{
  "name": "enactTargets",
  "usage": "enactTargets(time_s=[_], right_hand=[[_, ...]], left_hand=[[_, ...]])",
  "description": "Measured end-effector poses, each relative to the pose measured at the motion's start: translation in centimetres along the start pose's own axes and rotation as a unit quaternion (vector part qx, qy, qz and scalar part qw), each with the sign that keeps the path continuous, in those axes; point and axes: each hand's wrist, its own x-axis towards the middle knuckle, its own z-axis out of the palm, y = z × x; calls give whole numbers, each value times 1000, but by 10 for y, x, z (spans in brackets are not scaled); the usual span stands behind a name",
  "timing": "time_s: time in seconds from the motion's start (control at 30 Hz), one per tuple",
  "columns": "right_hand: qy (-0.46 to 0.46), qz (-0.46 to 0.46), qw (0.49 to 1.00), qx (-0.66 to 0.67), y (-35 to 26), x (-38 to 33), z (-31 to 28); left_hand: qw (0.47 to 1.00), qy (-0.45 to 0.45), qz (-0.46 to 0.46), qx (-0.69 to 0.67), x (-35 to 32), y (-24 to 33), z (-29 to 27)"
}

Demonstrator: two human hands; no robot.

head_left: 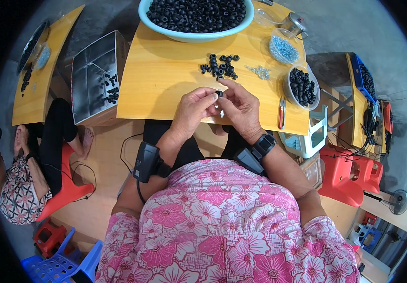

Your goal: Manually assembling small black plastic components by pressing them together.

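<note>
Over the near edge of the yellow table, my two hands meet at the fingertips. My left hand (195, 109) pinches a small black ring-shaped piece (219, 93) between thumb and fingers. Close against it, my right hand (242, 107) has its thumb and fingers bent together; what they hold, if anything, is too small to make out. Just beyond the fingertips lies a loose pile of black ring-shaped pieces (220, 67). To its right is a little heap of clear, shiny bits (259, 72). A small red-handled tool (282, 114) rests near the table's right edge.
A pale blue basin (198, 37) full of black pieces stands at the far side. Tubs of light-blue bits (284, 49) and black pieces (302, 88) line the right, near a metal mug (296, 23). An open box (95, 80) stands left; another person (24, 188) sits beyond.
</note>
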Motion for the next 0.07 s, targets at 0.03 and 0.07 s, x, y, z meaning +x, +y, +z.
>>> enactTargets(time_s=[0.03, 0.07], right_hand=[[-5, 3, 1000, 7, -1, 0, 1], [-17, -4, 1000, -18, -1, 0, -1]], left_hand=[[1000, -1, -4, -10, 0, 0, -1], [1000, -2, -9, -18, 0, 1, 0]])
